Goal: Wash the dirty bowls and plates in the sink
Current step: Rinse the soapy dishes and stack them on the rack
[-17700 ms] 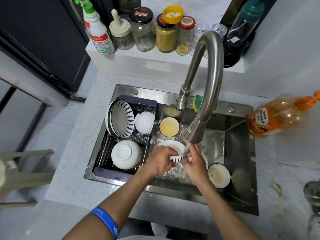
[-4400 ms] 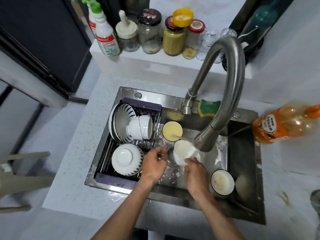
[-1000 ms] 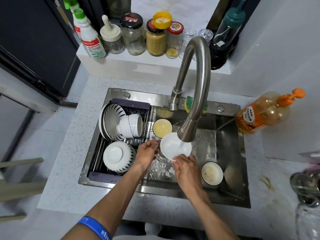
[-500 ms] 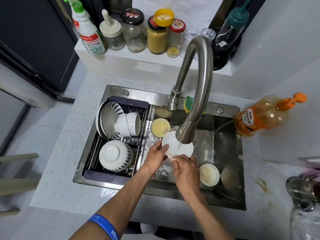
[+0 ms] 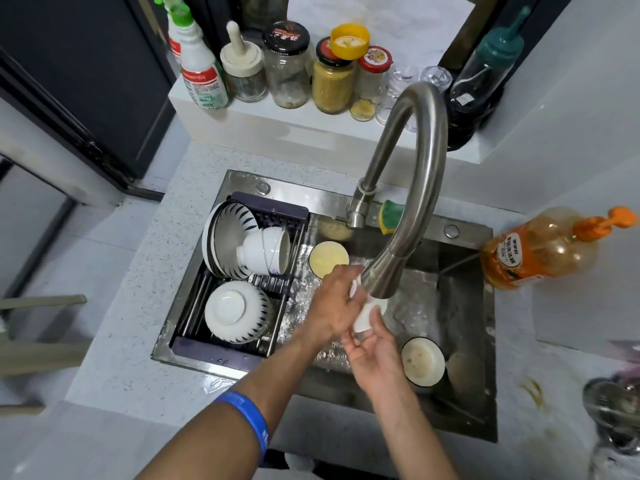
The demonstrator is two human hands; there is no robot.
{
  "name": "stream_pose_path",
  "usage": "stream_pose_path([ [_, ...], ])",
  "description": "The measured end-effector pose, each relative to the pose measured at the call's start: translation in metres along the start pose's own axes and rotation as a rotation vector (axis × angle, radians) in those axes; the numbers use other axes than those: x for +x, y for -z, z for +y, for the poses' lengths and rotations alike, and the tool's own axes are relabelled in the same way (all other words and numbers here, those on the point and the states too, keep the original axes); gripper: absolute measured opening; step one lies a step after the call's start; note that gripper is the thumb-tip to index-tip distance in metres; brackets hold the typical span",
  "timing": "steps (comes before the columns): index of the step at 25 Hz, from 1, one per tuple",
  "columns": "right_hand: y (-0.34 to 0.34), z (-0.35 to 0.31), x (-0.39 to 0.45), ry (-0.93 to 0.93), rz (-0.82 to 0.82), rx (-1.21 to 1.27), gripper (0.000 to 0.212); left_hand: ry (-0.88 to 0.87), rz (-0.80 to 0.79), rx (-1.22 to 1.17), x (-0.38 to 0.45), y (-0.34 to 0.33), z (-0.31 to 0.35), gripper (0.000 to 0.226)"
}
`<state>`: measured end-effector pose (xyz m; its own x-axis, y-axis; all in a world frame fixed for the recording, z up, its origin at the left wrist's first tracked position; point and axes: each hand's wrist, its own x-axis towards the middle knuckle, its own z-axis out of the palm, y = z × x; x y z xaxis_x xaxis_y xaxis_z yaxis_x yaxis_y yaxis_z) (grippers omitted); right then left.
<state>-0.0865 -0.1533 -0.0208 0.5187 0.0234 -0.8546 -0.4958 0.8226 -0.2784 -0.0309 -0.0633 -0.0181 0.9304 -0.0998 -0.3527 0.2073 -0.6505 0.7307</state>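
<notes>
Under the faucet spout (image 5: 381,278) both my hands hold a small white bowl (image 5: 369,311), turned on edge over the steel sink (image 5: 464,306). My left hand (image 5: 334,303) grips its upper rim from the left. From below, my right hand (image 5: 372,355) cups and pinches the lower rim. Most of the bowl is hidden by my fingers and the spout. Two dirty bowls lie in the basin: one with yellowish residue (image 5: 328,259) at the back, one dark-rimmed (image 5: 421,361) at the front right.
A dark drying rack (image 5: 242,349) fills the sink's left side with a striped plate (image 5: 225,244), stacked white bowls (image 5: 265,251) and an overturned bowl (image 5: 235,311). An orange soap bottle (image 5: 540,249) lies right of the sink. A sponge (image 5: 391,216) and jars (image 5: 332,77) stand behind.
The white bowl has turned from facing up under the spout onto its edge. My left hand has closed over its top and my right hand has slid beneath it.
</notes>
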Motion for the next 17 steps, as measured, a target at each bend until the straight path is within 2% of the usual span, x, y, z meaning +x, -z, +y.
stream_pose_path([
  [2,-0.002,0.002,0.004,0.001,0.008,-0.021,0.027,0.079,-0.047,-0.024,-0.006,0.003,-0.011,0.055],
  [4,-0.004,0.004,0.006,-0.022,-0.017,-0.034,0.029,0.241,-0.026,-0.104,-0.005,0.005,-0.017,0.071],
  [5,-0.006,0.006,0.005,-0.022,-0.041,-0.057,0.025,0.259,-0.02,-0.141,-0.006,0.007,-0.017,0.077],
  [7,-0.012,0.01,0.005,0.046,-0.099,-0.189,0.019,0.315,-0.026,-0.334,-0.006,0.01,-0.022,0.085],
  [9,-0.017,0.014,0.009,0.103,-0.156,-0.3,0.019,0.411,-0.034,-0.515,-0.001,0.019,-0.026,0.089],
  [13,-0.027,0.018,0.016,0.075,-0.305,-0.441,0.026,0.442,0.065,-0.504,0.007,0.046,-0.037,0.087],
  [17,-0.053,0.04,0.028,0.223,-0.3,-0.771,0.023,0.417,0.137,-0.578,0.003,0.076,-0.055,0.078],
])
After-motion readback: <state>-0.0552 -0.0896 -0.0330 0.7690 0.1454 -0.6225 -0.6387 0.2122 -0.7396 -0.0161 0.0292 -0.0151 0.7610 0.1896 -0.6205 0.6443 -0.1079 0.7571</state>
